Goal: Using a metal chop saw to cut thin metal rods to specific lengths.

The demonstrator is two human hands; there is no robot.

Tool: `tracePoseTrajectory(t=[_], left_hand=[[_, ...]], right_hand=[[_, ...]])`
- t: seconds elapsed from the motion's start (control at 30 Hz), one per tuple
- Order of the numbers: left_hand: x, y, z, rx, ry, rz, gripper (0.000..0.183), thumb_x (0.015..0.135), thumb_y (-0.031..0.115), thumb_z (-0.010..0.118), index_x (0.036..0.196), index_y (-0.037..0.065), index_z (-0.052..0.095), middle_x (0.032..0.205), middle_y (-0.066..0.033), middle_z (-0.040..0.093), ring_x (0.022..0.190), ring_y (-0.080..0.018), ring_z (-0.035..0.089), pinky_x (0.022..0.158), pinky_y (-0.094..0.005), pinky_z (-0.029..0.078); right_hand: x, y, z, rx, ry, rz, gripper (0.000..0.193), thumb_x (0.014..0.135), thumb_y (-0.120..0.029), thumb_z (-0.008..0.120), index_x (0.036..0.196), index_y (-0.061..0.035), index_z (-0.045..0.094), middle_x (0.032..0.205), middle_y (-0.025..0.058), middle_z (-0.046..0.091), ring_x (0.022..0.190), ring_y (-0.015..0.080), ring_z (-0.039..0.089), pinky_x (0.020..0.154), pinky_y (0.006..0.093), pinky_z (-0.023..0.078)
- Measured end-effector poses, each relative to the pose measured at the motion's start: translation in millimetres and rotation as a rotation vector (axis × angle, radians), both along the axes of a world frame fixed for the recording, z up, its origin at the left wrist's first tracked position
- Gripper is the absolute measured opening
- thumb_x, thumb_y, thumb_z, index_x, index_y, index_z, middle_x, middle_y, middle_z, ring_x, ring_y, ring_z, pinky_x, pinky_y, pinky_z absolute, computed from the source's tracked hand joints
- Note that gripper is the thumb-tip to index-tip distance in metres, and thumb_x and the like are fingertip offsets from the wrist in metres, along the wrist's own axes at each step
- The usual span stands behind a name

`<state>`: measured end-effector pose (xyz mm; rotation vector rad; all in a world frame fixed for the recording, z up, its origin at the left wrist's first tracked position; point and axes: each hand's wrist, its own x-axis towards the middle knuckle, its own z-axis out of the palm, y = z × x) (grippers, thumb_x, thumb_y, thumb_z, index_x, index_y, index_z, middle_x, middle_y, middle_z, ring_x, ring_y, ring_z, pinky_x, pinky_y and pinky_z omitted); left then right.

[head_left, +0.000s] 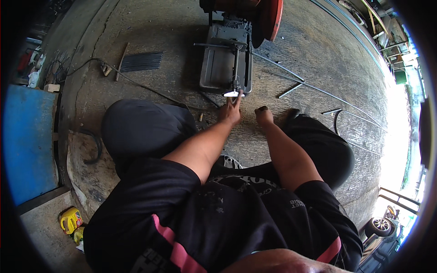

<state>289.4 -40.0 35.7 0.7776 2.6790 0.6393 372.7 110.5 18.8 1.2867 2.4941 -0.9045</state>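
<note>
A cut-off saw (210, 68) with a grey metal base and a red round guard (275, 20) stands on the floor in front of me. Its clamp screw (236, 68) runs toward me and ends in a shiny clamp handle (231, 94). My left hand (230, 111) is at that handle, fingers closed about its near side and one finger reaching up along its right end. Just to the right, my right hand (263, 116) is held low over the floor with its fingers curled in. Whatever it may hold is hidden.
Thin metal rods (318, 88) lie on the floor at right, one short piece (290, 90) among them. Dark flat strips (141, 61) lie at left beside a wooden stick (122, 61). A cable (136, 84) crosses toward the saw. A yellow container (70, 220) stands lower left.
</note>
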Motion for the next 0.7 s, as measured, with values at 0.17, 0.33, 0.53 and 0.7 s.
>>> tracePoseTrajectory(t=[0.17,0.33,0.53,0.7], left_hand=[[-49.3,-13.5,-58.7,-0.727,-1.747,-0.096,0.049,0.085,0.047,0.051,0.101,0.003,0.065,0.075,-0.0149,0.063,0.073,-0.0234,0.062,0.059,-0.0382,0.048],[-17.2,-17.2,-61.7,-0.227,-0.645,-0.324,0.038,0.085,0.037,0.051,0.113,0.012,0.059,0.089,-0.0152,0.062,0.075,-0.0269,0.061,0.066,-0.0422,0.048],[-10.5,-3.0,19.5,-0.099,0.005,-0.182,0.074,0.081,0.020,0.052,0.144,0.027,0.014,0.124,-0.0227,0.046,0.092,-0.0350,0.061,0.079,-0.0457,0.049],[-18.3,-16.6,-2.3,-0.236,-0.263,0.197,0.078,0.083,0.021,0.052,0.146,0.016,0.007,0.123,-0.0254,0.047,0.096,-0.0331,0.060,0.083,-0.0436,0.048]], right_hand=[[-16.8,-13.0,9.9,-0.024,0.082,0.065,0.032,0.080,-0.031,0.060,0.095,-0.0031,0.065,0.098,0.0211,0.064,0.097,0.0360,0.060,0.085,0.0419,0.047],[-15.5,-7.3,-7.9,-0.015,-0.022,0.138,0.036,0.081,-0.034,0.057,0.098,-0.0028,0.064,0.102,0.0206,0.063,0.099,0.0357,0.059,0.086,0.0420,0.046],[-3.2,9.8,-45.8,0.121,-0.099,0.429,0.032,0.086,-0.031,0.050,0.098,-0.0056,0.065,0.108,0.0196,0.061,0.100,0.0348,0.058,0.085,0.0418,0.047],[-16.2,-13.1,-16.1,0.034,-0.076,0.339,0.027,0.087,-0.026,0.050,0.096,-0.0067,0.065,0.108,0.0181,0.060,0.099,0.0352,0.059,0.085,0.0421,0.048]])
